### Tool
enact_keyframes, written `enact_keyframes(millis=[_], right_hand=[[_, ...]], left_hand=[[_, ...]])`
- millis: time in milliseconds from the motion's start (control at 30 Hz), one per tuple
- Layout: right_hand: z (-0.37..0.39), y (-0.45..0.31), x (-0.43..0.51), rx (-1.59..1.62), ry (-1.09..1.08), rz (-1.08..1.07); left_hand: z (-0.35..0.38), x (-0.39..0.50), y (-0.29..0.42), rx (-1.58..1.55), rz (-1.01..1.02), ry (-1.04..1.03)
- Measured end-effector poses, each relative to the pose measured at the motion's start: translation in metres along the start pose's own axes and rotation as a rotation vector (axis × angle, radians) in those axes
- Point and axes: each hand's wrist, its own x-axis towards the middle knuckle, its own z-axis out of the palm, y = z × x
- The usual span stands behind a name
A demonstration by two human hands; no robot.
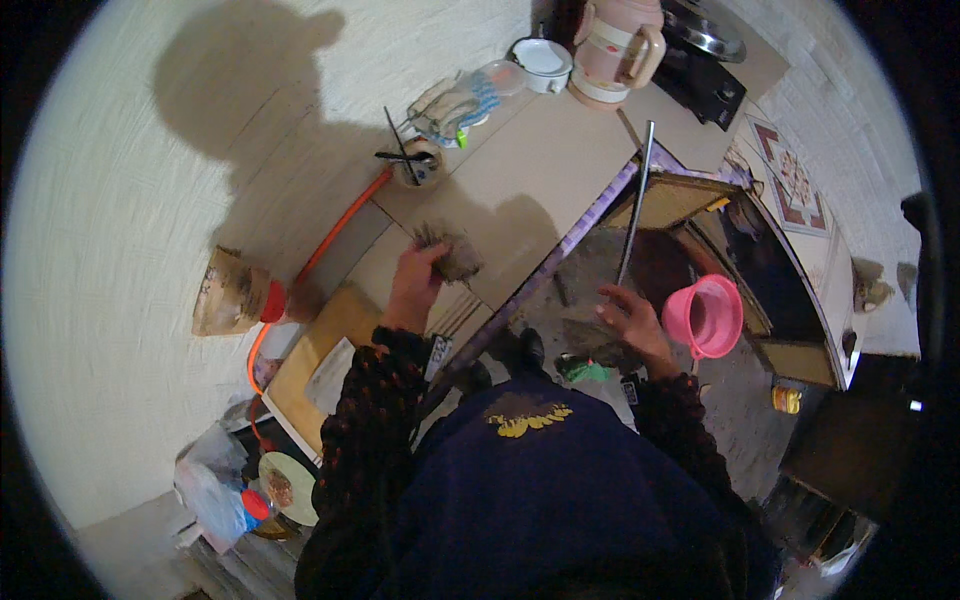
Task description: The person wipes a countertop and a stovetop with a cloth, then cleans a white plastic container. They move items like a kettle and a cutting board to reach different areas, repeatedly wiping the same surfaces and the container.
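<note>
My left hand (416, 285) grips a grey-brown, blurred wad (456, 259), perhaps a cloth or scrubber, over the tiled countertop (517, 180). My right hand (637, 326) is off the counter's front edge, fingers partly bent. A slim metal rod or edge strip (637, 202) slants up from its fingertips; whether the fingers hold it cannot be told. Close to the right of that hand is a pink plastic dipper or small basin (703, 315). Purple patterned trim (592, 214) runs along the counter edge between my hands.
Towards the wall stand a utensil pot (424, 166), folded cloths (450, 105), a white lidded pot (541, 64) and a pink thermos jug (611, 56). A black cooktop (709, 90) sits beyond. At left lies a wooden board (315, 337) near an orange hose (341, 225). Cabinet doors (667, 199) hang ajar.
</note>
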Motion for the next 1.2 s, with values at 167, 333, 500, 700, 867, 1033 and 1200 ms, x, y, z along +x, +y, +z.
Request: enact_keyframes(millis=[167,333,500,700,867,1033,1200], right_hand=[[-0.025,0.043,-0.008,-0.069,0.053,0.044],[-0.035,0.055,-0.007,-0.237,0.144,0.133],[-0.047,0.060,-0.025,-0.078,0.103,0.166],[-0.042,0.064,-0.034,0.184,0.125,0.323],[0.052,0.026,-0.032,0.431,0.011,0.011],[0.102,0.039,-0.047,0.519,-0.213,-0.272],[0.062,0.136,-0.031,-0.465,0.144,-0.065]], left_hand=[[-0.066,0.046,0.039,-0.101,0.162,0.120],[-0.162,0.040,0.041,0.011,0.045,0.528],[-0.195,-0.028,0.004,0.226,0.163,0.451],[-0.104,-0.082,-0.018,0.369,-0.122,-0.129],[0.020,-0.104,-0.077,0.527,-0.139,-0.589],[0.025,-0.103,-0.075,0.571,-0.290,-0.154],[-0.006,-0.033,-0.071,0.933,0.192,-0.100]])
